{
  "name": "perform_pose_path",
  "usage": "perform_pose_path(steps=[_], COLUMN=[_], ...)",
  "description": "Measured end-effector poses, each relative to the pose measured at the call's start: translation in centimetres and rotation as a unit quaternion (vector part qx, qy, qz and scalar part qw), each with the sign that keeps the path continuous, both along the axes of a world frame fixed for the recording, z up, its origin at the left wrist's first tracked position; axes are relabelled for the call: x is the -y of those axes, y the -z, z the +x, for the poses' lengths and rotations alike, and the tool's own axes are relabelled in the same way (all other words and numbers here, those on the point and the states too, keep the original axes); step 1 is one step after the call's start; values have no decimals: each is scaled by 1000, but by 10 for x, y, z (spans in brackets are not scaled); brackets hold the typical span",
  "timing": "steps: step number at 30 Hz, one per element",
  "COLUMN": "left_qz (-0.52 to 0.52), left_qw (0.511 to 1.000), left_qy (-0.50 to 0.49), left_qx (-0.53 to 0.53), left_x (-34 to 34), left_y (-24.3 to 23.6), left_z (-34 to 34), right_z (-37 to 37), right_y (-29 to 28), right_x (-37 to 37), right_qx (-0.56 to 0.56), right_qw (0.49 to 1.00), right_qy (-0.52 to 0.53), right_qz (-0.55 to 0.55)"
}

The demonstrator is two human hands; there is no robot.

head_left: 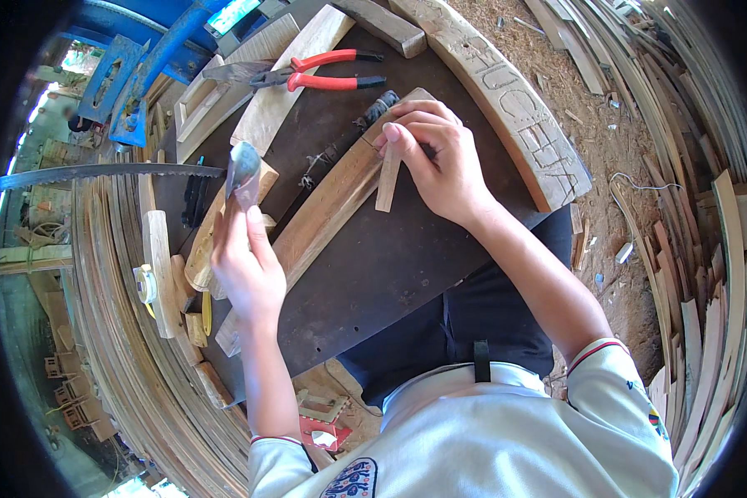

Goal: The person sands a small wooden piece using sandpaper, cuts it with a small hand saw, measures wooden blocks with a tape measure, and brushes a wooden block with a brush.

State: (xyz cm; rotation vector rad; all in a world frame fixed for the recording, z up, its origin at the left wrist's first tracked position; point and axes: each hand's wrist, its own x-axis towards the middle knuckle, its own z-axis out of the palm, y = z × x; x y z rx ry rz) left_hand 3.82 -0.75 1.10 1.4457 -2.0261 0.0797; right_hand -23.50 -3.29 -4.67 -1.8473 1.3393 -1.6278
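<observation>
My left hand (249, 266) is closed around a tool that looks like a hammer (244, 170), its shiny metal head pointing up. The head overlaps the end of a toothed saw blade (116, 173) in view; I cannot tell whether they touch. My right hand (444, 158) pinches a small, thin wooden strip (387, 181) between thumb and fingers. The strip hangs beside a long squared wooden bar (332, 212), which lies slantwise across the dark metal table (365, 286). Fingers of this hand rest near the bar's far end.
Red-handled pliers (332, 70) lie on wood pieces at the back. A thick curved plank (506, 100) with carved marks lines the table's right edge. Blue machine parts (129, 108) stand back left. A tape measure (145, 284) sits at left; stacked wooden strips (705, 315) flank the right.
</observation>
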Motion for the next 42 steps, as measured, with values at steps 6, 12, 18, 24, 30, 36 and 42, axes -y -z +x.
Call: perform_pose_path(steps=[6,12,18,24,30,36,42], left_qz=[-64,-38,-35,-63,21,92,89], left_qw=[995,977,988,997,982,962,918], left_qy=[-82,-91,-105,45,184,235,351], left_qx=[6,192,103,19,-46,-109,-162], left_x=[3,4,-10,-18,-4,3,2], left_y=[-24,-10,3,0,1,-4,1], left_z=[25,52,58,-6,-48,-49,-44], right_z=[1,0,2,-3,0,18,47], right_y=[-3,-1,-1,-2,-5,-36,-49], right_x=[-2,0,1,0,-1,-20,-28], right_qx=[1,-3,5,-18,-34,23,153], right_qw=[1000,1000,1000,1000,999,999,982], right_qy=[-4,-6,-8,-3,-11,9,-109], right_qz=[1,-4,-12,-9,5,-45,-20])
